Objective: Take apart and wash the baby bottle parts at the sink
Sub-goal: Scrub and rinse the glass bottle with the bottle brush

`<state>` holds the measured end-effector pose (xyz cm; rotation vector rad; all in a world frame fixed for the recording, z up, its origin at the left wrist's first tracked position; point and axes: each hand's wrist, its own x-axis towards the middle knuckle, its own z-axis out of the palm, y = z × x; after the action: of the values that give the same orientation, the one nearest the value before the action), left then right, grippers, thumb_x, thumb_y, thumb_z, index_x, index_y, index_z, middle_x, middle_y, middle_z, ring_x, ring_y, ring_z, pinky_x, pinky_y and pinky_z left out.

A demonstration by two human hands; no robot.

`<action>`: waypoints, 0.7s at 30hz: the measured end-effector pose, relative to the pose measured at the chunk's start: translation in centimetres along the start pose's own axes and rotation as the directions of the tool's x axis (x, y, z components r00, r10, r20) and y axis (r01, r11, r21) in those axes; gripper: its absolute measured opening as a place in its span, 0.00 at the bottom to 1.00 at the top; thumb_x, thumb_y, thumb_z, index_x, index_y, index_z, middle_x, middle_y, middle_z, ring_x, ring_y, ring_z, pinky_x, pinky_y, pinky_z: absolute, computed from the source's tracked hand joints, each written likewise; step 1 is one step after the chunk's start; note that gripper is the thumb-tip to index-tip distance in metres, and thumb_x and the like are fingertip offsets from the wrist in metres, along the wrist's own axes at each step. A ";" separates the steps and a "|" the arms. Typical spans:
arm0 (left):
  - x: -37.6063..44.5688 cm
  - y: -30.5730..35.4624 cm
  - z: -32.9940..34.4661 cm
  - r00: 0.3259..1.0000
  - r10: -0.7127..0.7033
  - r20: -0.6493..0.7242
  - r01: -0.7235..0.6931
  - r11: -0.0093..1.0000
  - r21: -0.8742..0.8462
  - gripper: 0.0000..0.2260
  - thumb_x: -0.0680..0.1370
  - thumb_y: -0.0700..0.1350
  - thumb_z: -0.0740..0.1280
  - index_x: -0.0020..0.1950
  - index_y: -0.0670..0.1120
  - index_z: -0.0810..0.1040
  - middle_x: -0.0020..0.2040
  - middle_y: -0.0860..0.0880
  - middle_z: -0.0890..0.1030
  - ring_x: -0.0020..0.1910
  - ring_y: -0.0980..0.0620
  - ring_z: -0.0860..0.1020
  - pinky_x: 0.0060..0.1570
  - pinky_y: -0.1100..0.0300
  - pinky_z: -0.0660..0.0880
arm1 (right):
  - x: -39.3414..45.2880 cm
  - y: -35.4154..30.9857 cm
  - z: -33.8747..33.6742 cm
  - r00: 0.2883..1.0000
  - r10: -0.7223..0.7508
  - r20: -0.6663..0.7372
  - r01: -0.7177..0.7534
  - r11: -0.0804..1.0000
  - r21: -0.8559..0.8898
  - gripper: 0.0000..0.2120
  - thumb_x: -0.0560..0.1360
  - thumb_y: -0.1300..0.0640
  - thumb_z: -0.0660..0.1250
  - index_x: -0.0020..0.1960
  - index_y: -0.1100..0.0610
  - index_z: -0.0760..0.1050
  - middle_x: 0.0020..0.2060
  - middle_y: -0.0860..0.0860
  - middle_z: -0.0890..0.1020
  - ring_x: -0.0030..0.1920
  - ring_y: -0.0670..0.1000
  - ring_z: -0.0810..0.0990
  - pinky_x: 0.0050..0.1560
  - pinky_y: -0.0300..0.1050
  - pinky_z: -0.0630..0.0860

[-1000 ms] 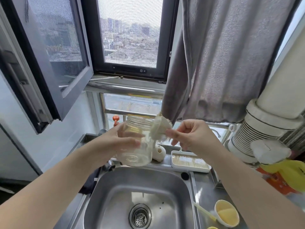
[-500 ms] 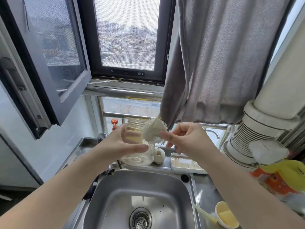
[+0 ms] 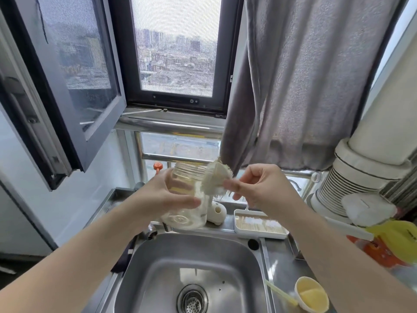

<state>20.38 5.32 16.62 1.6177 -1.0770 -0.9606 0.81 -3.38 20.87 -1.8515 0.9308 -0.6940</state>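
Bottle body [image 3: 187, 197], clear and with its cap off, is held up over the sink [image 3: 196, 274] in frame centre, mouth tilted toward upper right. Left hand [image 3: 162, 197] wraps round its middle, fingers curled across the front wall. Right hand [image 3: 259, 190] pinches the bristle brush [image 3: 215, 177] by its short stem between thumb and fingertips; the brush head sits right at the bottle's rim, touching or just beside it, can't tell if any bristles are inside yet. Step in hand looks like getting the brush into the bottle for scrubbing. To do it well: line the brush axis up with the neck before pushing, since the head looks about as wide as the opening; twist while feeding it in so bristles fold. Left grip should stay firm, as a wet wall probably slips. Work lower over the basin so drips land there. A pale yellow cup [image 3: 312, 294] with a straw sits on the worktop [image 3: 279, 263] lower right, a white tray [image 3: 259, 225] behind the sink, a grey curtain [image 3: 304, 82] upper right.
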 end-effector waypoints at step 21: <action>0.2 -0.6 -1.0 0.993 -0.019 0.114 0.023 0.999 -0.030 0.27 0.59 0.45 0.77 0.56 0.51 0.76 0.50 0.51 0.84 0.49 0.53 0.83 0.46 0.58 0.78 | 0.9 1.2 -0.3 0.997 0.064 0.038 -0.064 0.998 -0.015 0.18 0.64 0.47 0.77 0.35 0.60 0.74 0.30 0.54 0.84 0.21 0.42 0.71 0.26 0.37 0.69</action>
<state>21.46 5.47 16.30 1.5676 -1.1183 -1.0890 0.74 -4.64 19.99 -1.8333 0.9675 -0.6118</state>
